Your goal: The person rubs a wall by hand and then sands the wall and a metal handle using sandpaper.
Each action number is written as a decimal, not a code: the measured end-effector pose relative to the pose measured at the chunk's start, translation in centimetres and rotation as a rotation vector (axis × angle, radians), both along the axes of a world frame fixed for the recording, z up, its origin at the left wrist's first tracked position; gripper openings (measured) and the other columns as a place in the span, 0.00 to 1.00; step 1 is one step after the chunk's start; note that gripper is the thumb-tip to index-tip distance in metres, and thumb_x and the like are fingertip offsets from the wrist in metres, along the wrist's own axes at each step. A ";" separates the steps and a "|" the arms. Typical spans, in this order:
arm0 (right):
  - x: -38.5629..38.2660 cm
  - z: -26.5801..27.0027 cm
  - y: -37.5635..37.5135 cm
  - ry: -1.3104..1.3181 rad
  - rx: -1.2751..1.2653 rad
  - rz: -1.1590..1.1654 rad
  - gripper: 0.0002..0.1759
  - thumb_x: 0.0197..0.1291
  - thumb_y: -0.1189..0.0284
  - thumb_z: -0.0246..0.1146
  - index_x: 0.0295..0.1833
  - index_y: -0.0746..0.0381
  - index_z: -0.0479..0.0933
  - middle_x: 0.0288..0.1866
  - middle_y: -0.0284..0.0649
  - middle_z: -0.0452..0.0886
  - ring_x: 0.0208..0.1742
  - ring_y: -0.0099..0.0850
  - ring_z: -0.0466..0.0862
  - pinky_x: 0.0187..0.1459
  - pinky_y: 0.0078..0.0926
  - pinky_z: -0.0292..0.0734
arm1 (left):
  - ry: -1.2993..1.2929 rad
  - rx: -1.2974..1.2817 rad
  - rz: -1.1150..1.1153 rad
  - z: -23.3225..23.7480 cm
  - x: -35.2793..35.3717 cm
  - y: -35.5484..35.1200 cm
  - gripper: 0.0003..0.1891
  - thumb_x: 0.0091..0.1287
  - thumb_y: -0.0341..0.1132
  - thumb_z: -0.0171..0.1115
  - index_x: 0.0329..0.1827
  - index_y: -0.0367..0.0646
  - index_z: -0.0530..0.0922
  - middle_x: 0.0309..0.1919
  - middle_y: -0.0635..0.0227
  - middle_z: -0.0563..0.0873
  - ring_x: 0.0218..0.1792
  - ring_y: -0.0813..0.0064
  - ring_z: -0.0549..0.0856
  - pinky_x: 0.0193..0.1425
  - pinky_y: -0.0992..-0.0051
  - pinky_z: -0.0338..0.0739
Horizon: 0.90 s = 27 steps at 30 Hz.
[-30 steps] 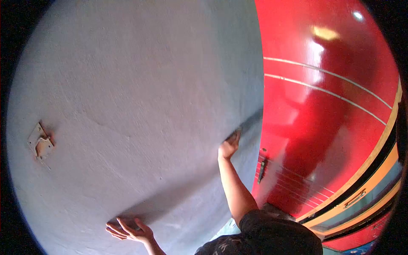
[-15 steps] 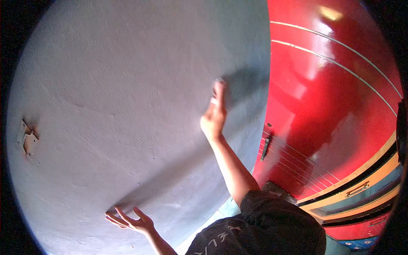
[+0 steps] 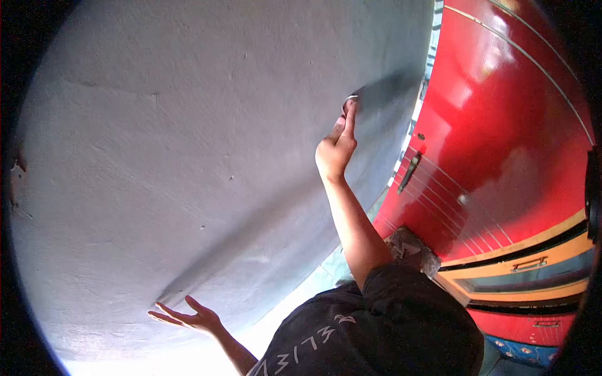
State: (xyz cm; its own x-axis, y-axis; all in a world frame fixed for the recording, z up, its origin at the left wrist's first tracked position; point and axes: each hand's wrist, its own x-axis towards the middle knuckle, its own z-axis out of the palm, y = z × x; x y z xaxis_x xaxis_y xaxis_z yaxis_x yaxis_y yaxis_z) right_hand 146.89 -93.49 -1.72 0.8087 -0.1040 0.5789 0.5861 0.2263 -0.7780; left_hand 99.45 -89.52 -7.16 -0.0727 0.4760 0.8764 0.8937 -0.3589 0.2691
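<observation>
A broad grey plastered wall (image 3: pixel 188 156) fills most of the view. My right hand (image 3: pixel 337 147) is raised against it on the right side, fingers pressed together around a small thin piece (image 3: pixel 350 99), dark with a pale edge. The fingers hide most of that piece, and I cannot tell its kind. Lower left, my left hand (image 3: pixel 194 318) is open and holds nothing, its fingers stretched out and thumb apart, fingertips right at the wall surface where its shadow begins.
To the right stands a glossy red door panel (image 3: pixel 489 138) with a dark handle (image 3: pixel 409 174). Below it are orange-framed drawers (image 3: pixel 533 269) and a blue patterned item (image 3: pixel 520 351). A hole with broken plaster (image 3: pixel 19 182) marks the wall's far left.
My right hand has shifted up and to the right in view, still gripping the thin piece. The view has turned toward the right. My left hand stays open near the wall.
</observation>
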 end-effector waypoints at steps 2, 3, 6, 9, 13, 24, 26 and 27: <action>-1.6 -3.5 0.2 -0.007 -0.077 -0.020 0.28 0.76 0.83 0.45 0.80 0.68 0.61 0.76 0.58 0.72 0.76 0.49 0.73 0.75 0.38 0.69 | -0.037 -0.020 0.005 -1.0 -1.4 1.4 0.39 0.77 0.63 0.52 0.85 0.54 0.57 0.86 0.53 0.46 0.85 0.45 0.47 0.80 0.27 0.51; -1.5 -9.2 1.1 -0.040 -0.170 -0.179 0.27 0.76 0.81 0.45 0.79 0.67 0.62 0.75 0.58 0.73 0.75 0.49 0.74 0.75 0.39 0.69 | -0.057 -0.032 0.008 -1.8 -2.1 2.2 0.40 0.77 0.64 0.51 0.85 0.54 0.57 0.86 0.53 0.46 0.85 0.45 0.47 0.80 0.27 0.51; -4.6 -20.7 1.4 0.843 -0.421 -0.041 0.26 0.78 0.73 0.45 0.77 0.67 0.66 0.74 0.58 0.74 0.75 0.51 0.74 0.74 0.40 0.68 | -0.072 -0.033 0.017 -3.0 -4.9 3.6 0.40 0.77 0.64 0.51 0.85 0.54 0.56 0.86 0.52 0.46 0.85 0.45 0.47 0.79 0.28 0.52; -11.0 -19.6 3.5 0.616 -0.276 -0.106 0.26 0.79 0.72 0.44 0.77 0.68 0.66 0.73 0.57 0.75 0.74 0.52 0.74 0.74 0.41 0.69 | -0.082 -0.026 0.006 -2.3 -8.2 4.4 0.40 0.77 0.64 0.51 0.85 0.54 0.56 0.86 0.52 0.46 0.85 0.46 0.47 0.80 0.28 0.53; -17.9 -8.1 5.3 0.067 -0.037 -0.118 0.26 0.80 0.77 0.43 0.80 0.68 0.60 0.75 0.59 0.73 0.77 0.51 0.72 0.75 0.39 0.68 | -0.031 0.035 0.062 -1.3 -16.2 5.1 0.38 0.78 0.58 0.54 0.85 0.50 0.57 0.85 0.51 0.49 0.85 0.45 0.48 0.80 0.29 0.52; -31.8 -23.7 6.1 0.796 -0.363 -0.036 0.25 0.78 0.75 0.45 0.76 0.70 0.64 0.72 0.58 0.76 0.71 0.55 0.76 0.71 0.43 0.72 | -0.022 0.045 -0.025 -2.5 -29.8 8.4 0.41 0.76 0.64 0.52 0.85 0.53 0.57 0.86 0.52 0.45 0.85 0.46 0.43 0.79 0.26 0.47; -31.9 -20.0 6.6 0.661 -0.299 -0.068 0.24 0.78 0.75 0.45 0.75 0.71 0.65 0.69 0.58 0.78 0.69 0.56 0.78 0.70 0.44 0.72 | -0.003 0.033 -0.039 -2.4 -30.5 8.2 0.41 0.75 0.65 0.52 0.85 0.53 0.57 0.86 0.52 0.45 0.85 0.46 0.43 0.79 0.25 0.46; -31.2 -17.5 7.0 0.489 -0.188 -0.118 0.24 0.78 0.76 0.45 0.75 0.72 0.64 0.69 0.60 0.78 0.68 0.56 0.78 0.69 0.45 0.72 | 0.001 0.036 -0.076 -2.7 -31.2 8.4 0.42 0.75 0.66 0.52 0.85 0.54 0.58 0.86 0.52 0.44 0.85 0.45 0.42 0.79 0.24 0.44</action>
